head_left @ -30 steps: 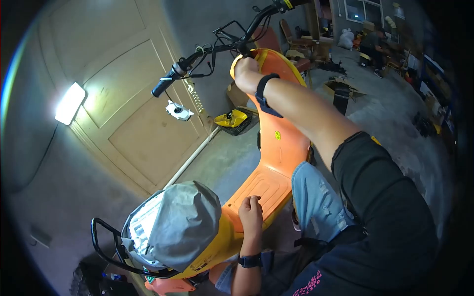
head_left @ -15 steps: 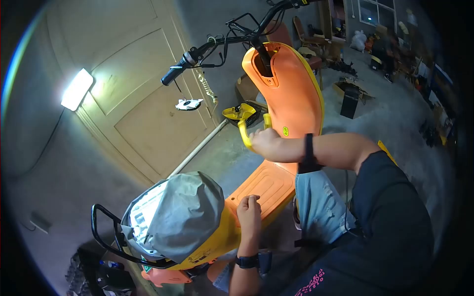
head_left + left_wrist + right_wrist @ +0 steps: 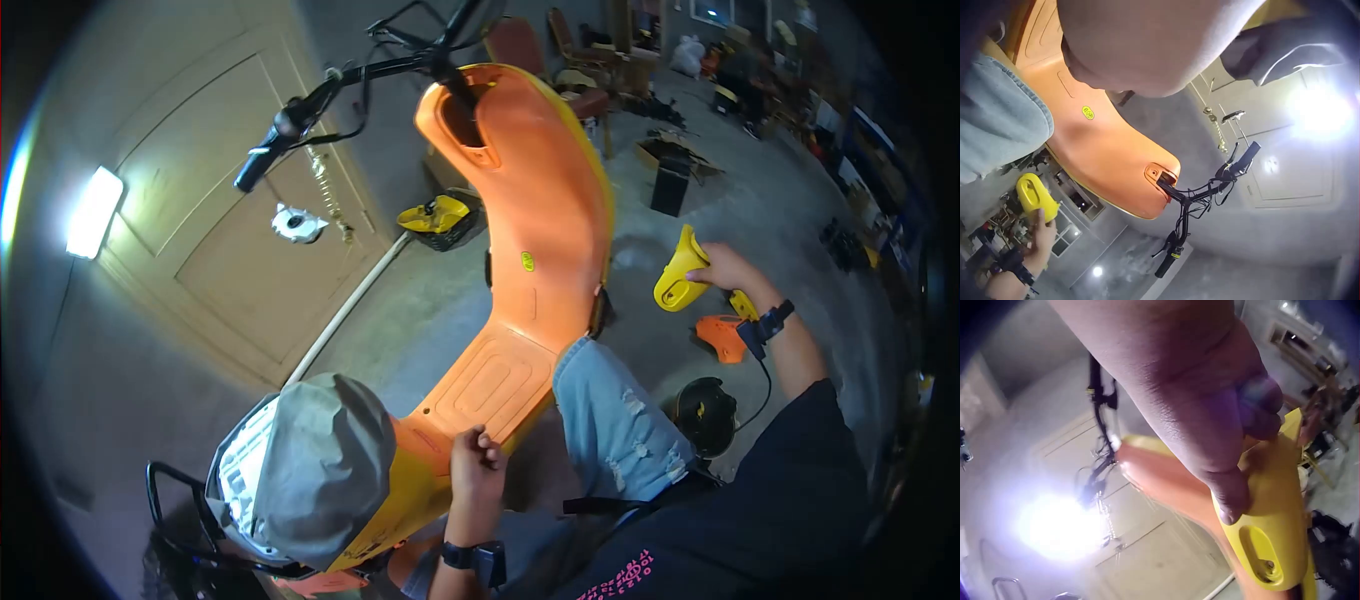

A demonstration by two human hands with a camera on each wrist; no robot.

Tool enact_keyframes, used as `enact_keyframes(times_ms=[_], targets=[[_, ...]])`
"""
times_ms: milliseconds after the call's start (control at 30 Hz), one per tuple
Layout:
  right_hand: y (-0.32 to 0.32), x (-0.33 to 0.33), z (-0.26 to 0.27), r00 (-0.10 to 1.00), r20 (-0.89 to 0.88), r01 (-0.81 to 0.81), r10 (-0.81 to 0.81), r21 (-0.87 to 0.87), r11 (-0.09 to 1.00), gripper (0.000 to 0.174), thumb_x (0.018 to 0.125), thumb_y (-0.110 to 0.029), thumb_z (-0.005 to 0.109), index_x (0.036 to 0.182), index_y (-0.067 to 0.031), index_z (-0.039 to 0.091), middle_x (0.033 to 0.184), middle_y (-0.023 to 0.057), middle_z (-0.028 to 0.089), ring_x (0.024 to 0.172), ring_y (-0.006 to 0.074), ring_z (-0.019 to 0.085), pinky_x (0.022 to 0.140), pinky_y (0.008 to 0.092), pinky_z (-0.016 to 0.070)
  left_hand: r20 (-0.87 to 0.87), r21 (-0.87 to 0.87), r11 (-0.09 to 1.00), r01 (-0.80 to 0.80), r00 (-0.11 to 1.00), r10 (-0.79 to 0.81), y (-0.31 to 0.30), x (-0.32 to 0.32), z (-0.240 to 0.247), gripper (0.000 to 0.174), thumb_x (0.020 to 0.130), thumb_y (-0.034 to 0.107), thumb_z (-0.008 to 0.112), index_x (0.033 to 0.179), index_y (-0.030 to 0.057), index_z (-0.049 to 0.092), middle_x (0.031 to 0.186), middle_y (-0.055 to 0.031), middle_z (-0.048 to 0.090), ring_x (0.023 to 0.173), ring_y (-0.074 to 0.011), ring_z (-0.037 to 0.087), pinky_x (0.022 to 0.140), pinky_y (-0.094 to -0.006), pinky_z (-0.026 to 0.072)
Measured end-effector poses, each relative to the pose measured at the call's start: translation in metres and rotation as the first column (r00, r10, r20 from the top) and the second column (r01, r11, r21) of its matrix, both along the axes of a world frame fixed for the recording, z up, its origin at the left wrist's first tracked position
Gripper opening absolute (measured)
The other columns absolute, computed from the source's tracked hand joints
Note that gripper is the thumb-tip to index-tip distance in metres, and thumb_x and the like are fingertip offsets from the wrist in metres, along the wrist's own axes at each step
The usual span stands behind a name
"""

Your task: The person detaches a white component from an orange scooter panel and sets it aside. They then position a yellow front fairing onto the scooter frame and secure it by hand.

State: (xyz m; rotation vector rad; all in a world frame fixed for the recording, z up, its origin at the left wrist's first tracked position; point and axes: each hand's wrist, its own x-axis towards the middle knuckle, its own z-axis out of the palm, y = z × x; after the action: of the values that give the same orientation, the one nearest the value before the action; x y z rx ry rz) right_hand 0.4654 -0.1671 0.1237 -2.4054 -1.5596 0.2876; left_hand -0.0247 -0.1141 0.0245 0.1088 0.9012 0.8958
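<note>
My right hand (image 3: 728,268) grips a yellow plastic cover (image 3: 680,278) by its upper side, out over the floor to the right of an orange scooter (image 3: 550,210). In the right wrist view the thumb lies on the cover's outer face, above an oval recess with a hole in it. An open cavity (image 3: 464,128) shows at the scooter's neck, around the steering stem. My left hand (image 3: 478,470) rests idle beside the orange footboard (image 3: 488,385), fingers loosely curled around nothing.
A grey cloth (image 3: 335,455) covers the scooter's rear. Below my right hand lie an orange plastic part (image 3: 722,338) and a black round object (image 3: 706,415). Yellow parts (image 3: 435,215) sit in a basket by the wall. The black handlebar (image 3: 375,70) rises at the front.
My right hand has moved from the scooter's neck, back past the body and out to the right, carrying the yellow cover. The neck cavity is now uncovered. My left hand stays by the footboard.
</note>
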Motion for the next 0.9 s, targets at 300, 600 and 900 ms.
enact_keyframes(times_ms=[300, 600, 900], targets=[[-0.169, 0.218, -0.268, 0.479, -0.566, 0.844, -0.672, 0.085, 0.53, 0.046, 0.085, -0.026, 0.065, 0.121, 0.0022, 0.053, 0.106, 0.0163, 0.064, 0.093, 0.0282, 0.064, 0.079, 0.0369, 0.0494, -0.017, 0.014, 0.992, -0.122, 0.992, 0.122, 0.014, -0.013, -0.054, 0.012, 0.09, 0.016, 0.048, 0.084, 0.0073, 0.055, 0.071, 0.001, 0.05, 0.062, -0.0121, 0.048, 0.057, -0.0256, 0.0408], [-0.211, 0.209, -0.316, -0.145, -0.792, 0.971, -0.593, -0.228, 0.066, 0.033, 0.088, -0.019, 0.055, 0.115, -0.0003, 0.057, 0.1, 0.0135, 0.065, 0.081, 0.0263, 0.065, 0.063, 0.0369, 0.0513, -0.075, -0.187, 0.976, 0.114, 0.989, -0.13, 0.011, 0.013, -0.098, 0.017, 0.091, 0.015, 0.044, 0.087, 0.002, 0.053, 0.074, -0.004, 0.052, 0.065, -0.0152, 0.049, 0.057, -0.028, 0.0437], [-0.22, 0.21, -0.365, -0.087, -0.837, 0.96, -0.541, -0.216, 0.18, 0.025, 0.086, -0.01, 0.051, 0.106, 0.0036, 0.058, 0.09, 0.016, 0.064, 0.072, 0.0304, 0.064, 0.056, 0.0413, 0.0514, -0.029, -0.206, 0.953, 0.224, 0.972, -0.235, 0.021, 0.008, -0.126, 0.013, 0.091, 0.016, 0.046, 0.09, 0.006, 0.054, 0.071, -0.0008, 0.051, 0.059, -0.0123, 0.046, 0.051, -0.0261, 0.0393]])
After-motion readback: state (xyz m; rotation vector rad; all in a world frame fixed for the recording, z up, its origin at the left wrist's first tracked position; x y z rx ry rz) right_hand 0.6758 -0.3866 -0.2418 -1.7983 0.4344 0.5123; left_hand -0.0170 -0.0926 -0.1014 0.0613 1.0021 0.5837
